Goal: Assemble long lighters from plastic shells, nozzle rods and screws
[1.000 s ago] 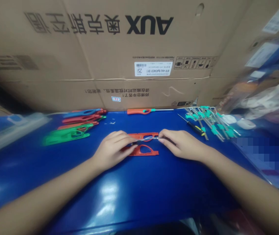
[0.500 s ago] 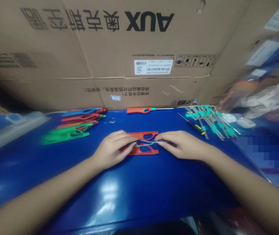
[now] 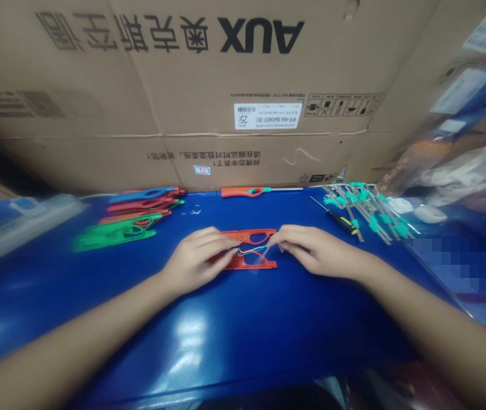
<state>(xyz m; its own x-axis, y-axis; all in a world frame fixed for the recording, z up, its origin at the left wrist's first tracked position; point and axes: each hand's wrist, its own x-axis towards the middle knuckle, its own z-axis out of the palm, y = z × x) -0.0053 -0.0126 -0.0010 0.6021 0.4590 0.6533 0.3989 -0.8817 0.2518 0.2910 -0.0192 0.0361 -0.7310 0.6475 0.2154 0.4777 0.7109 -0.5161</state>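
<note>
Two orange plastic handle shells (image 3: 251,235) lie side by side on the blue table (image 3: 234,330), between my hands. My left hand (image 3: 196,259) rests on their left end, fingers pinched on one end of a thin pale wire (image 3: 252,249). My right hand (image 3: 307,247) is at their right end, fingers pinched on the wire's other end. The wire sags in a shallow curve over the nearer shell.
Green, red and blue handle shells (image 3: 127,219) are piled at the left. An orange stick lighter (image 3: 247,192) lies by the big cardboard box (image 3: 209,85). A screwdriver (image 3: 340,221) and a heap of metal tubes with teal parts (image 3: 371,216) sit at the right.
The wire has dropped from the gap between the shells onto the nearer shell and now sags. My right hand has shifted slightly left, nearer the shells.
</note>
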